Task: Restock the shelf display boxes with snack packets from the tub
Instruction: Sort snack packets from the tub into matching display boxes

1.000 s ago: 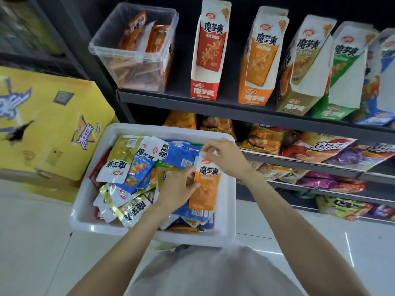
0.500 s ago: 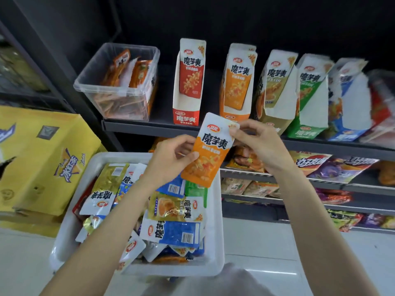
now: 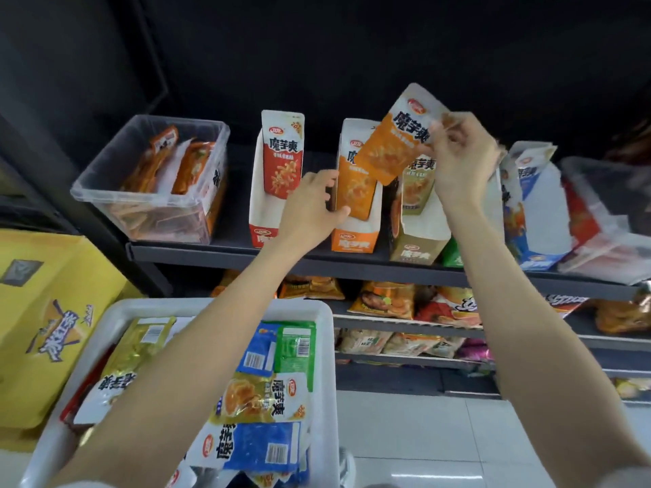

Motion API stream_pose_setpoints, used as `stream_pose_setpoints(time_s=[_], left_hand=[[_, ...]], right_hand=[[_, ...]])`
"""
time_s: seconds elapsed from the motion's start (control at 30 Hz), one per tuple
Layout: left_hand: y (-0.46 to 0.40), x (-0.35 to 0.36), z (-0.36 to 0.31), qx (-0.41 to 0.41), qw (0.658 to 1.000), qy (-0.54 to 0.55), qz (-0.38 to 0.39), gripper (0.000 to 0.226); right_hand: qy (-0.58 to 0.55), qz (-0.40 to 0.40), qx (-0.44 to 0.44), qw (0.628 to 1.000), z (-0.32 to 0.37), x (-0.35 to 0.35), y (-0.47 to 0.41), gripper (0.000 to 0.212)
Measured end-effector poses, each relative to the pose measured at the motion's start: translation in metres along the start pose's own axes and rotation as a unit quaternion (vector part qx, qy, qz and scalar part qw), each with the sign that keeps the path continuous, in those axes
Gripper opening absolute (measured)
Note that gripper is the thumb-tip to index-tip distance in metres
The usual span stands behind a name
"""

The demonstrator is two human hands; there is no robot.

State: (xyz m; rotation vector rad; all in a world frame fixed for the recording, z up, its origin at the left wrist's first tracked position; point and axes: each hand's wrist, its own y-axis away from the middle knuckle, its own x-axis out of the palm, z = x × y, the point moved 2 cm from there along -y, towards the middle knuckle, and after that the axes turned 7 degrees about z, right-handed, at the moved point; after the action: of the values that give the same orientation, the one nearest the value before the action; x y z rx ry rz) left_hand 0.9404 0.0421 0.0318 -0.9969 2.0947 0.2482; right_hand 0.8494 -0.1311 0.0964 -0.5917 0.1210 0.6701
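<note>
Orange packet (image 3: 394, 142) is up at shelf height, pinched near its top corner by the right hand (image 3: 461, 160), tilted and held just above the orange box (image 3: 355, 209). The left hand (image 3: 310, 209) holds nothing: its fingers reach for that box's front edge with the thumb touching it, apparently to steady or spread the opening. So this packet is out of the tub (image 3: 327, 346) but not yet in a box.

Along the shelf (image 3: 211, 253), the red box (image 3: 276, 181), the orange box and the tan box (image 3: 419, 220) each show a packet standing inside; how full they are behind that cannot be told. The blue box (image 3: 535, 206) to the right is blurred.

Plenty seems left to do. The tub still holds a loose heap of blue, green, gold and white packets, so many more trips look likely. A clear bin (image 3: 155, 177) at the left of the shelf holds orange packets too.
</note>
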Motion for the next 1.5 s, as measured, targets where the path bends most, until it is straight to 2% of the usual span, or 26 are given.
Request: stream_pose_setpoints(time_s=[0.13, 0.23, 0.4, 0.57, 0.67, 0.8, 0.87, 0.97, 1.1, 1.17, 1.23, 1.37, 1.5], left_hand=[[-0.004, 0.006, 0.010, -0.001, 0.999, -0.008, 0.031, 0.060], [-0.005, 0.009, 0.013, 0.010, 0.999, -0.024, 0.036, 0.059], [-0.005, 0.012, 0.017, 0.022, 0.999, -0.035, 0.034, 0.058], [-0.002, 0.012, 0.016, 0.023, 0.998, -0.048, 0.031, 0.055], [0.014, 0.008, 0.015, 0.026, 0.998, -0.050, -0.019, 0.042], [0.072, -0.002, 0.029, 0.024, 0.988, -0.029, -0.149, 0.025], [0.112, -0.004, 0.048, 0.022, 0.986, -0.014, -0.168, 0.024], [0.171, 0.001, 0.083, 0.030, 0.996, -0.039, -0.077, 0.026], [0.233, 0.014, 0.127, 0.038, 0.979, -0.184, 0.073, 0.029], [0.249, 0.019, 0.142, 0.013, 0.959, -0.239, 0.153, 0.044], [0.254, 0.021, 0.146, -0.009, 0.948, -0.255, 0.191, 0.055], [0.251, 0.023, 0.136, -0.030, 0.947, -0.243, 0.208, 0.063], [0.245, 0.026, 0.131, -0.033, 0.911, -0.300, 0.280, 0.073]], right_hand=[[0.135, 0.066, 0.010, 0.989, -0.019, 0.033, -0.028, 0.027], [0.218, 0.118, -0.015, 0.969, -0.028, 0.054, -0.034, 0.032], [0.189, 0.138, -0.024, 0.972, -0.044, 0.071, -0.032, 0.022], [0.123, 0.074, -0.071, 0.987, -0.040, 0.060, 0.004, 0.035], [0.105, 0.089, -0.081, 0.987, -0.029, 0.054, 0.057, 0.033], [0.067, 0.220, -0.056, 0.972, -0.013, 0.054, 0.142, 0.028], [0.058, 0.307, -0.045, 0.949, -0.011, 0.062, 0.180, 0.025], [0.146, 0.442, -0.023, 0.885, -0.017, 0.088, 0.227, 0.022], [0.337, 0.605, -0.018, 0.721, -0.023, 0.120, 0.276, 0.030], [0.398, 0.633, -0.035, 0.662, -0.026, 0.129, 0.288, 0.049], [0.425, 0.632, -0.033, 0.647, -0.028, 0.133, 0.292, 0.063], [0.432, 0.633, -0.022, 0.642, -0.035, 0.135, 0.293, 0.072], [0.432, 0.648, 0.007, 0.627, -0.036, 0.133, 0.292, 0.074]])
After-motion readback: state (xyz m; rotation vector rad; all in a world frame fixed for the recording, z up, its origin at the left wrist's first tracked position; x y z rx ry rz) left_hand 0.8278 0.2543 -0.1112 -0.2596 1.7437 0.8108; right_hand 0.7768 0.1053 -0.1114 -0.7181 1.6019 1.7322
